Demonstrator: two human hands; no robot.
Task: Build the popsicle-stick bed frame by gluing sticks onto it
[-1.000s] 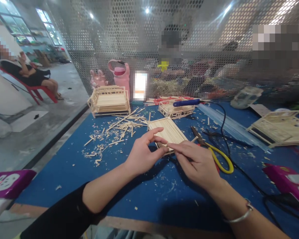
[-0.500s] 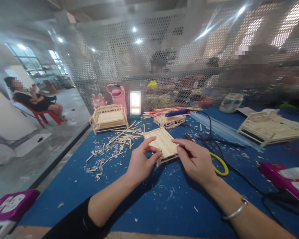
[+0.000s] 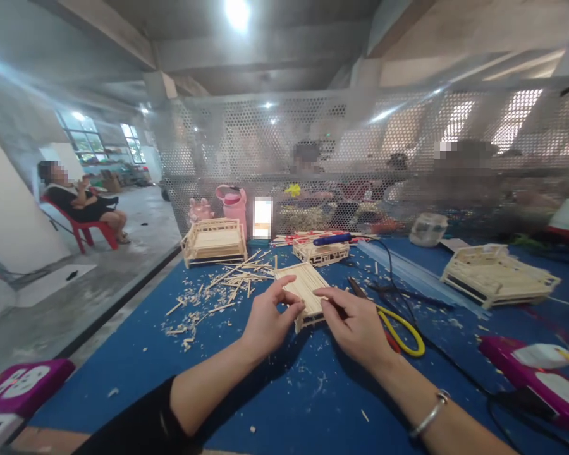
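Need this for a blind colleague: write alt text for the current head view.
A person's left hand and right hand work at a small slatted stick frame on a blue tabletop. Loose sticks lie left of it, a yellow-handled tool right.

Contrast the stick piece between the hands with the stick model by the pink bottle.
The stick piece shows no railings above its flat slatted top; the stick model has railings above its base.
The stick piece lies between the left hand and right hand; the stick model stands farther back, away from both.
Both are built from thin, pale sticks.
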